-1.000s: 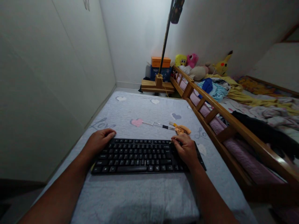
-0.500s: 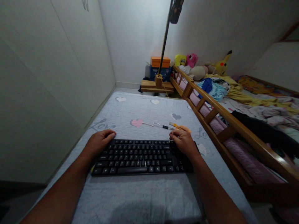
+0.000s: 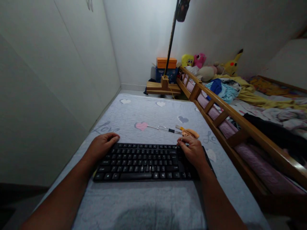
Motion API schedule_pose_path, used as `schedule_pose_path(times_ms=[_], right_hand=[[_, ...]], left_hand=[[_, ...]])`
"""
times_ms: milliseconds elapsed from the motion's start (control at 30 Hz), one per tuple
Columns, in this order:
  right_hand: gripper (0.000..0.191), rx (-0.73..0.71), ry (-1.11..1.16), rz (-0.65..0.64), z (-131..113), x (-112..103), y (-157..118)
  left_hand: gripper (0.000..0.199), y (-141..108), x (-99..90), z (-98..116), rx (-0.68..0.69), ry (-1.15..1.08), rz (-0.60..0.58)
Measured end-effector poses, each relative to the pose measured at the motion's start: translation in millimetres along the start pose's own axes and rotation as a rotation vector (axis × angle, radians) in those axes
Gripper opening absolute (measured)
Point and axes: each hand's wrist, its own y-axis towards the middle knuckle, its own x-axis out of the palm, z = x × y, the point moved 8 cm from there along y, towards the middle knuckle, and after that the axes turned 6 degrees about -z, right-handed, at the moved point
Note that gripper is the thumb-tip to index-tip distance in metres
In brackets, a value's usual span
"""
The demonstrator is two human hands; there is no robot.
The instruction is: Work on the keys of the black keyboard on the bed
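A black computer keyboard (image 3: 141, 159) lies flat across the cloth-covered surface in front of me. My left hand (image 3: 103, 145) is closed on its upper left corner, thumb along the edge. Over the keys at its upper right, my right hand (image 3: 192, 150) has thumb and forefinger pinched together; what is between them is too small to make out. Just beyond that hand lie a crumpled orange cloth (image 3: 191, 133) and a small flat brush (image 3: 179, 127). Left of them are a wire tool with a black grip (image 3: 171, 130) and a thin pale stick (image 3: 153, 127).
A grey bedspread (image 3: 144, 204) with hearts covers the surface. The wooden bed rail (image 3: 223, 110) runs along the right side, with clothes and plush toys (image 3: 199, 60) behind it. White cabinet doors (image 3: 48, 80) rise at left. A pole (image 3: 170, 41) on a wooden base stands at the far end.
The view has shifted slightly, moving the scene a little to the right. My right hand has moved slightly over the keyboard's right end, still pinched. My left hand stays at the corner.
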Motion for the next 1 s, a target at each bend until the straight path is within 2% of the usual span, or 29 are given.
schedule_pose_path(times_ms=[133,367,833,1000], right_hand=[[0.016,-0.003,0.02,-0.011,1.5,0.6,-1.0],[0.014,0.003,0.018,0.052,6.1,-2.0,-1.1],[0.017,-0.054,0.011,0.02,-6.0,12.6,-0.4],[0.016,-0.071,-0.015,0.039,-6.6,10.5,-0.9]], left_hand=[[0.041,-0.1,-1.2,1.9,0.01,0.003,0.015],[0.043,1.3,0.1,-2.1,0.023,-0.014,0.004],[0.044,-2.0,0.2,-3.0,0.017,-0.015,0.018],[0.044,-1.4,-0.3,-3.1,0.013,-0.003,0.021]])
